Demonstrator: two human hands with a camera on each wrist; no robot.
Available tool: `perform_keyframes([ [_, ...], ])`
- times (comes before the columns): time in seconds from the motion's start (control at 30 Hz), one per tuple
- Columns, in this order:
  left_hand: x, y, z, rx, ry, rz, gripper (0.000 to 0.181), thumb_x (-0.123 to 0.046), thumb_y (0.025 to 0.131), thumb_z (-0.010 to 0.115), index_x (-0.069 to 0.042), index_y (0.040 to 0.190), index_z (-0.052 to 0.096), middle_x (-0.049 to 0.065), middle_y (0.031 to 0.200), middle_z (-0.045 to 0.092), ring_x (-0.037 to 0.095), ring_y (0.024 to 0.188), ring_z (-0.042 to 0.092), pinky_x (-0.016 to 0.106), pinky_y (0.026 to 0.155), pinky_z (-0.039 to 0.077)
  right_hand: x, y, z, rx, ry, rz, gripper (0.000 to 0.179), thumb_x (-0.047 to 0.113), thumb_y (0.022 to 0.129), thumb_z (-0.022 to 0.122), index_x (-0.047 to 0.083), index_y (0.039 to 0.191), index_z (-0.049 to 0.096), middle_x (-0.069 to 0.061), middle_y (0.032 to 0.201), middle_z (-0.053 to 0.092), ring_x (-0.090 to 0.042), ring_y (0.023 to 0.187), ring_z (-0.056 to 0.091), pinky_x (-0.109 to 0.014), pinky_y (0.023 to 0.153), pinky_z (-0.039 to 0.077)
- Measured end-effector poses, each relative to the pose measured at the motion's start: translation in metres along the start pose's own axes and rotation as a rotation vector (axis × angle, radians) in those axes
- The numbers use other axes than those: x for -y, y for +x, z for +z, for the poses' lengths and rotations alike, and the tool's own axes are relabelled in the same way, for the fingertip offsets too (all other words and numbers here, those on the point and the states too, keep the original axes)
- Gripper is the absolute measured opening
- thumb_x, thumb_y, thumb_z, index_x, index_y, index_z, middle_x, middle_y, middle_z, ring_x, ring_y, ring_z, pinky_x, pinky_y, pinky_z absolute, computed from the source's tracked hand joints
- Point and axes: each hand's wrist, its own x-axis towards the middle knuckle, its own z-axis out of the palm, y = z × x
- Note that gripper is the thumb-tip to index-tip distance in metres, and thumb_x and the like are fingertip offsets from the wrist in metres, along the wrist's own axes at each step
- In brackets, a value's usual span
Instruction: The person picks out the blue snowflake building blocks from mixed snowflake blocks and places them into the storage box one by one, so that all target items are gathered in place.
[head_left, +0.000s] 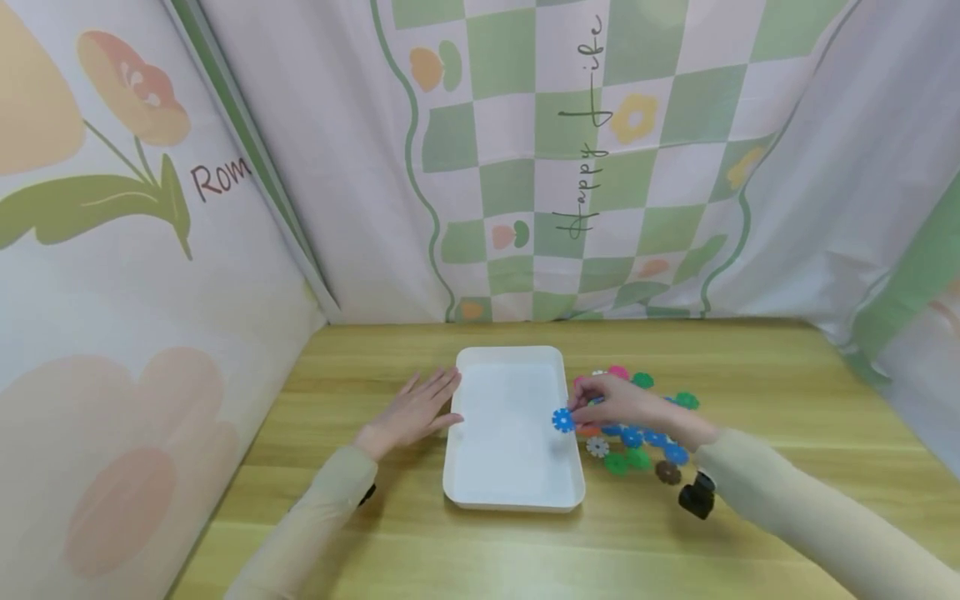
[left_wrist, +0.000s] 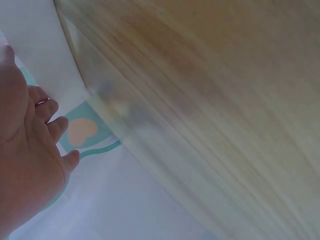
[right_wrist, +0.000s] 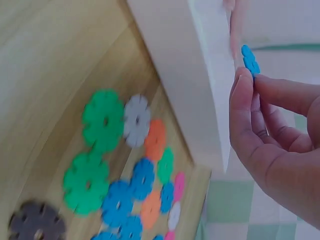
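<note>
A blue snowflake disc (head_left: 563, 420) is pinched between the thumb and fingertips of my right hand (head_left: 611, 402), over the right rim of a white tray (head_left: 513, 495). The right wrist view shows the same blue disc (right_wrist: 249, 60) on edge above the tray wall (right_wrist: 175, 65). My left hand (head_left: 416, 410) has its fingers spread, with fingertips and thumb at the tray's left rim. In the left wrist view, the left hand (left_wrist: 30, 135) shows relaxed fingers and holds nothing. No discs show inside the tray.
Right of the tray, snowflake discs lie scattered on the wooden table (head_left: 360, 350), among them a green disc (head_left: 637, 458), a white disc (head_left: 597, 447) and a brown disc (head_left: 668, 472). A patterned curtain (head_left: 510, 183) hangs behind the table.
</note>
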Motion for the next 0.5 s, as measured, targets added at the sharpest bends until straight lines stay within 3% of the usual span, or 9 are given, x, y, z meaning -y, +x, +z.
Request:
perform_keyframes([
  [0.27, 0.001, 0.000, -0.001, 0.028, 0.022, -0.021, 0.078, -0.060, 0.101, 0.034, -0.013, 0.160, 0.014, 0.002, 0.168, 0.011, 0.023, 0.156, 0.015, 0.055, 0.127, 0.013, 0.019, 0.027, 0.034, 0.087, 0.060, -0.009, 0.014, 0.008, 0.094, 0.066, -0.004, 0.098, 0.061, -0.009, 0.090, 0.067, -0.013, 0.080, 0.069, -0.032, 0.077, 0.063],
  [0.5, -0.001, 0.000, -0.003, 0.031, 0.011, -0.019, 0.077, -0.059, 0.102, 0.036, -0.012, 0.160, 0.016, 0.004, 0.168, 0.014, 0.025, 0.156, 0.017, 0.055, 0.127, 0.014, 0.027, 0.045, 0.061, 0.090, 0.011, 0.079, 0.009, 0.006, 0.091, 0.069, 0.000, 0.094, 0.064, -0.004, 0.081, 0.063, -0.009, 0.071, 0.066, -0.028, 0.071, 0.062],
])
